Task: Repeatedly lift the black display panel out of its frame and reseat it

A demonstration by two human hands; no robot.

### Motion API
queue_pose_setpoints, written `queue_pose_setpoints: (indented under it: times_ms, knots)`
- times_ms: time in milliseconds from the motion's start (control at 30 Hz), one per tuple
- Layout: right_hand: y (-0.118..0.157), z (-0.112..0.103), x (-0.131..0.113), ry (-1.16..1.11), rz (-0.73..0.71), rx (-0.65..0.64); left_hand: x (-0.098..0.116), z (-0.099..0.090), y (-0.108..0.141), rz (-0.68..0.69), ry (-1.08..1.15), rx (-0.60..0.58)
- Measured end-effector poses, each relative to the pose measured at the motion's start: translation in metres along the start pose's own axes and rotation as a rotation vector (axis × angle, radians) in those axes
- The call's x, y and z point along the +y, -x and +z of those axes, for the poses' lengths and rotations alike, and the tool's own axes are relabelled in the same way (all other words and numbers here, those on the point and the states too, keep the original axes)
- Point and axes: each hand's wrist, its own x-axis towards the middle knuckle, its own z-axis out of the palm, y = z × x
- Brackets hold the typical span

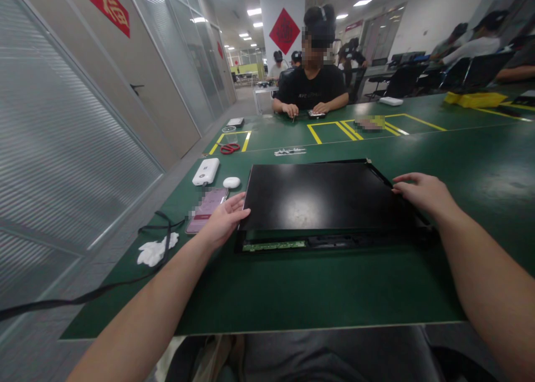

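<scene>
A dark, flat display panel (309, 195) lies over a black plastic frame (359, 242), set off a little from it, so the frame shows along the near and right sides. A strip of green circuit board (275, 246) is bared at the near left of the frame. My left hand (223, 220) grips the panel's left edge, thumb on top and fingers at the side. At the right side my right hand (426, 195) has its thumb and fingertips closed on the frame's edge, close beside the panel.
Left on the green table (334, 298) are a white power bank (206, 172), a white earbud case (231, 183), a badge (209, 208) with a black strap and a crumpled tissue (156, 250). Red scissors (229, 148) lie farther back. A person (311, 86) works opposite.
</scene>
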Motion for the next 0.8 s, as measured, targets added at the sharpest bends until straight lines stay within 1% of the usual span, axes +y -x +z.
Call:
queue_pose_setpoints:
  times_ms: [100,200,333,500,600,800]
  knots:
    - [0.0027,-0.0003,-0.0037,0.196,-0.031,0.029,-0.0008,-0.0009,-0.0008,0.007,-0.013,-0.022]
    - [0.0043,-0.0002,-0.0075,0.261,-0.050,0.020,-0.0019,-0.0027,-0.0020,0.011,-0.037,-0.035]
    - [0.0040,-0.0001,-0.0105,0.355,-0.048,0.047,-0.0026,-0.0044,-0.0030,0.008,-0.056,-0.046]
    - [0.0048,0.0012,-0.0103,0.410,-0.081,0.065,-0.0023,-0.0039,-0.0028,-0.005,-0.063,-0.063]
    - [0.0051,0.0020,-0.0088,0.437,-0.092,0.070,-0.0023,-0.0036,-0.0028,-0.017,-0.059,-0.048]
    - [0.0066,0.0023,-0.0087,0.490,-0.116,0.063,-0.0021,-0.0033,-0.0013,-0.029,-0.098,0.032]
